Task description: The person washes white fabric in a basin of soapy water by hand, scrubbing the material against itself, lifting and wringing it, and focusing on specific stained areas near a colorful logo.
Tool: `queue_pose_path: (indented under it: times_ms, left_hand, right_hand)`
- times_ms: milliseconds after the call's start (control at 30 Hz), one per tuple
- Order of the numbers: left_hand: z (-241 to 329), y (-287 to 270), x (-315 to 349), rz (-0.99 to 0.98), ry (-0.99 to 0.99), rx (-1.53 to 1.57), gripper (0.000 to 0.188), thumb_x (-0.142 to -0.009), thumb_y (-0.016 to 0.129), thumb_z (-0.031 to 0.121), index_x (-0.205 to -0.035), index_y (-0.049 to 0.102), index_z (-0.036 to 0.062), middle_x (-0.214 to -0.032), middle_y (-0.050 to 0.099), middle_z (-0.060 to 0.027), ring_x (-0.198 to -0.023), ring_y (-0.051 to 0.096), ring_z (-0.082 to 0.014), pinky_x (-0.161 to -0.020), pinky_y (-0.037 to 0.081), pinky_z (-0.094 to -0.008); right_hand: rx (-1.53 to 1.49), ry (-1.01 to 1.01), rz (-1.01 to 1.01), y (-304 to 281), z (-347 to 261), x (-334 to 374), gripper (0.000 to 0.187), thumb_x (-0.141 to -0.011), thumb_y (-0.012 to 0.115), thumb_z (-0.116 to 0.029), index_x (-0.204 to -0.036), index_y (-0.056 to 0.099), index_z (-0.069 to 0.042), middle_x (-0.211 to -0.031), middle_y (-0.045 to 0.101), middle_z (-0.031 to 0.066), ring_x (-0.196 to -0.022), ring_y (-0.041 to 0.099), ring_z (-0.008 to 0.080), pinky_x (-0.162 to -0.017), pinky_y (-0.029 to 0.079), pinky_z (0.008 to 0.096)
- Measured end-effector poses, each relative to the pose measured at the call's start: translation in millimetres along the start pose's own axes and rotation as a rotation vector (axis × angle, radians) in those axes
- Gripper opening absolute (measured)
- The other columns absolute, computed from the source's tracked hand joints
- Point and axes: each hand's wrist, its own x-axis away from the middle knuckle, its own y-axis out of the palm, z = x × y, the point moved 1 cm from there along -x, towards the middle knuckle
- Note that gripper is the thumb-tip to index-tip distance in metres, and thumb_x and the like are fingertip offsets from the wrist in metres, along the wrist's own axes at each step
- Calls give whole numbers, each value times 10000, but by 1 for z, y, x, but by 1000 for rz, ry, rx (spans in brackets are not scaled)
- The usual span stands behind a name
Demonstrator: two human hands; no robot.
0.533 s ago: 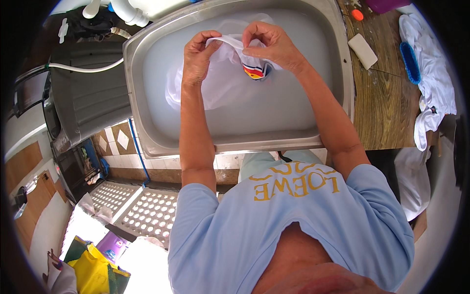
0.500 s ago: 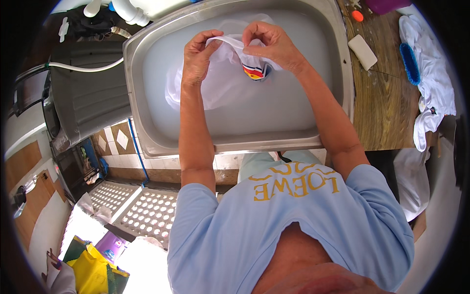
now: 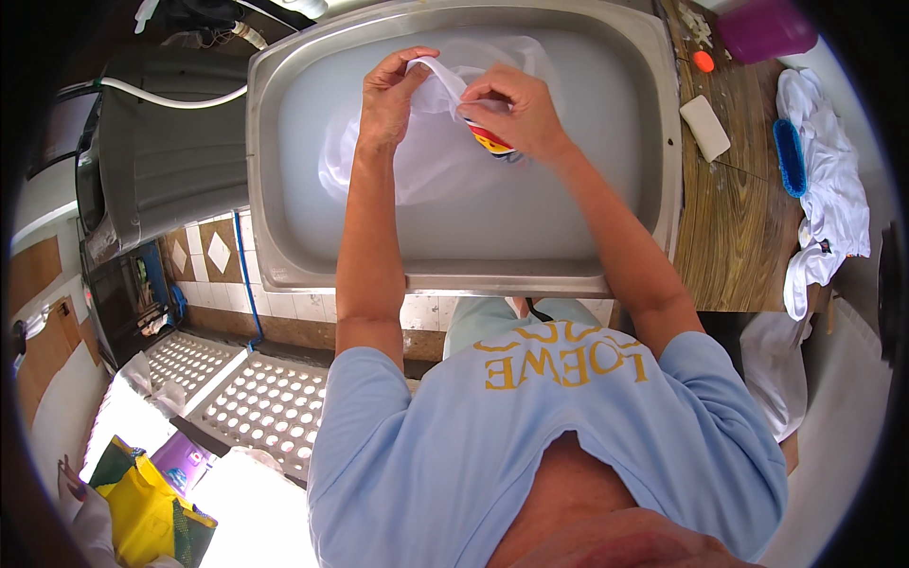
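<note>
A wet white garment (image 3: 431,156), thin and partly sunk in cloudy water, lies in a large metal sink (image 3: 666,208). My left hand (image 3: 386,95) pinches its raised edge between thumb and fingers above the water. Just to the right, my right hand (image 3: 519,109) is closed on the same fabric, its fingertips bunched at the cloth. Below the right hand shows a red, yellow and blue emblem (image 3: 490,142) on the garment, partly covered by that hand. Much of the garment spreads under the water to the left and behind.
On the wooden counter (image 3: 729,227) at right lie a pale soap bar (image 3: 705,129), an orange cap (image 3: 703,62), a blue brush (image 3: 789,158) and white clothes (image 3: 831,161). A purple container (image 3: 769,33) stands behind. Left of the sink are a white hose (image 3: 175,102) and a dark appliance (image 3: 170,161).
My right hand has lowered and turned over the fabric, covering more of the emblem. My left hand keeps its pinch on the edge. The whole view has shifted slightly.
</note>
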Motion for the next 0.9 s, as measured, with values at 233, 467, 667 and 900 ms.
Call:
queue_pose_path:
  times_ms: [233, 467, 667, 900]
  left_hand:
    - [-4, 0, -1, 11, -128, 92, 177, -880, 546, -11, -990, 672, 47, -924, 656, -59, -842, 613, -144, -731, 521, -287]
    - [-8, -1, -2, -37, -152, 143, 186, -879, 544, -13, -1012, 661, 41, -926, 657, -65, -862, 614, -154, -757, 522, -297]
    - [-12, 1, -1, 233, 37, -144, 98, -811, 677, 94, -873, 653, 22, -824, 652, -42, -697, 588, -119, -627, 485, -263]
    - [9, 15, 9, 231, -73, -618, 228, -829, 670, 167, -684, 624, -4, -605, 578, -28, -515, 506, -87, -491, 418, -252]
  right_hand:
    - [232, -135, 69, 24, -9, 10, 183, -735, 704, 23, -896, 649, -44, -827, 590, 68, -717, 623, 190, -584, 522, 280]
    - [326, -166, 47, 27, -14, 12, 193, -736, 699, 29, -909, 647, -41, -840, 597, 63, -722, 631, 197, -605, 535, 278]
    - [194, -103, 104, 30, -15, 11, 177, -741, 692, 42, -894, 632, -23, -836, 607, 51, -732, 636, 161, -656, 552, 265]
    - [116, 66, 149, 34, -9, 16, 157, -755, 688, 35, -886, 612, -7, -846, 623, 42, -797, 636, 124, -724, 531, 250]
